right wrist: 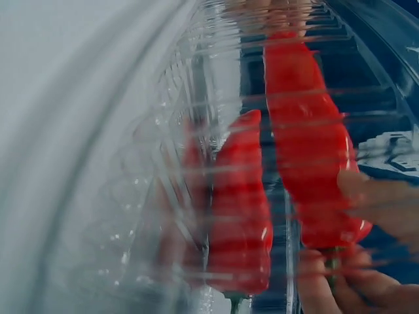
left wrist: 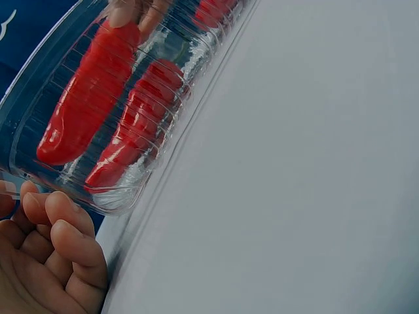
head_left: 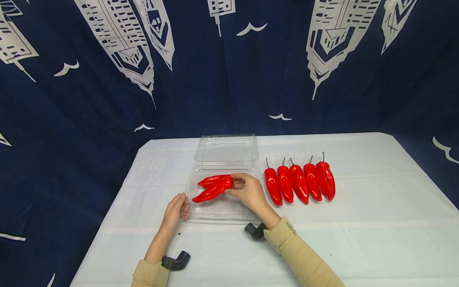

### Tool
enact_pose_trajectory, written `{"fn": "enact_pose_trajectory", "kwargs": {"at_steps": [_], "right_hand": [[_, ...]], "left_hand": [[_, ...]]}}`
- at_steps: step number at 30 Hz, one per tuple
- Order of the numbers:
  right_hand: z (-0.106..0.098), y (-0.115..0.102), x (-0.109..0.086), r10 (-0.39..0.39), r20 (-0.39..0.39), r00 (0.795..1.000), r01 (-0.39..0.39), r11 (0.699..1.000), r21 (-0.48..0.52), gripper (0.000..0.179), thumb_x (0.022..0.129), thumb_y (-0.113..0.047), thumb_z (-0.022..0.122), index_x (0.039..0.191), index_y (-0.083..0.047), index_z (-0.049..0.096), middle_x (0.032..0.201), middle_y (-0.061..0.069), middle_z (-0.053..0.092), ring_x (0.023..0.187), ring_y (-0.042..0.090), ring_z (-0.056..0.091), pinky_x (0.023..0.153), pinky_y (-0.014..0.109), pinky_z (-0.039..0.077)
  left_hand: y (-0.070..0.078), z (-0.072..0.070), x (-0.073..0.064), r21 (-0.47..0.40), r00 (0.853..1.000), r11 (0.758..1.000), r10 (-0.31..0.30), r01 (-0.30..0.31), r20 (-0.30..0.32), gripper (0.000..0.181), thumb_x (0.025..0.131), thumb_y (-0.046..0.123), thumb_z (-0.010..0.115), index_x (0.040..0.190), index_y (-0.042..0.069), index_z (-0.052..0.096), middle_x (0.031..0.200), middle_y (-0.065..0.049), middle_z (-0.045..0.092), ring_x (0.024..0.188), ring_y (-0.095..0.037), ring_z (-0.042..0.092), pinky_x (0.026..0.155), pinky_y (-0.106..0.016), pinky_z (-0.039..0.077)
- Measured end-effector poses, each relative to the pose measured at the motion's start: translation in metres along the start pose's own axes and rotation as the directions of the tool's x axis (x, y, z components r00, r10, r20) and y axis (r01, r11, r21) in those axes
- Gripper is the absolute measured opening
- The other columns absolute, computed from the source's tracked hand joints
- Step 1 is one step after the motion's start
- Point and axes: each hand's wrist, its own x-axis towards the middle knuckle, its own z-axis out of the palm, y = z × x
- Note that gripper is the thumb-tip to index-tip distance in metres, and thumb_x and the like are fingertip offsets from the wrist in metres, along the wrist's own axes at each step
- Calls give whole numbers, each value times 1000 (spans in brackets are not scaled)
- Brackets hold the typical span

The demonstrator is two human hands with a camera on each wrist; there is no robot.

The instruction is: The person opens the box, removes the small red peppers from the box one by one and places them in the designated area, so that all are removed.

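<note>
My right hand (head_left: 249,193) pinches a red chili pepper (head_left: 214,190) near its stem, over a clear plastic clamshell box (head_left: 233,215). Inside the box lies another red chili pepper (left wrist: 134,127), partly covered by the held one in the head view. Through the ribbed wall in the right wrist view, the held pepper (right wrist: 308,144) shows above the lying one (right wrist: 242,209). At the left rim of the box, my left hand (head_left: 177,209) grips the edge, its fingers (left wrist: 72,242) curled outside the wall.
To the right of the box, several red chili peppers (head_left: 299,183) lie in a row, stems pointing away. The box's hinged lid (head_left: 227,149) lies open at the back. A white cloth (head_left: 387,239) covers the table, and a dark blue printed curtain (head_left: 229,87) hangs behind it.
</note>
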Motion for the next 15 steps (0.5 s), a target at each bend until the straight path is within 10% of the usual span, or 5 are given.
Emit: {"fn": "enact_pose_trajectory", "kwargs": {"at_steps": [15], "right_hand": [[-7, -4, 1, 53, -61, 997, -44, 989, 138, 43, 75, -25, 81, 111, -6, 67, 99, 4, 67, 90, 20, 62, 68, 27, 51]], "left_hand": [[1, 0, -1, 0, 1000, 1000, -5, 5, 1, 29, 104, 14, 28, 85, -1, 43, 69, -5, 41, 52, -11, 41, 48, -20, 36]]}}
